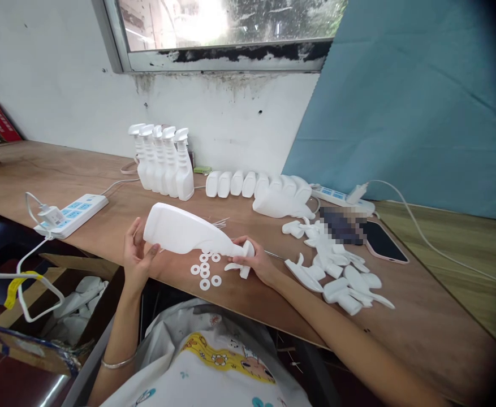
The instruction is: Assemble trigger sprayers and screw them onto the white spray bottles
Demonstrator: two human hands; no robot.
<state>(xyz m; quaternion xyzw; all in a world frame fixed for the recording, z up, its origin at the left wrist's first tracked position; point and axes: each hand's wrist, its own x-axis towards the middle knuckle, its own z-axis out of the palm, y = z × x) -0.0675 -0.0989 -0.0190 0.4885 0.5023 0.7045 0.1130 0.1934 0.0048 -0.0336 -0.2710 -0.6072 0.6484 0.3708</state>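
Note:
I hold a white plastic spray bottle [184, 233] sideways over the front edge of the wooden table [421, 316]. My left hand [137, 255] grips its base end, fingers closed around it. My right hand [256, 261] is closed on the white trigger sprayer head [244, 260] at the bottle's neck. Several small white washer rings [206, 272] lie on the table just under the bottle. A heap of loose white trigger heads [336, 268] lies to the right of my right hand.
Several finished spray bottles [163, 161] stand by the wall, with a row of headless bottles [256, 185] lying beside them. A power strip [72, 215] sits at the left, another [336, 198] at the right, near a phone [383, 242]. A cardboard box [73, 294] is below left.

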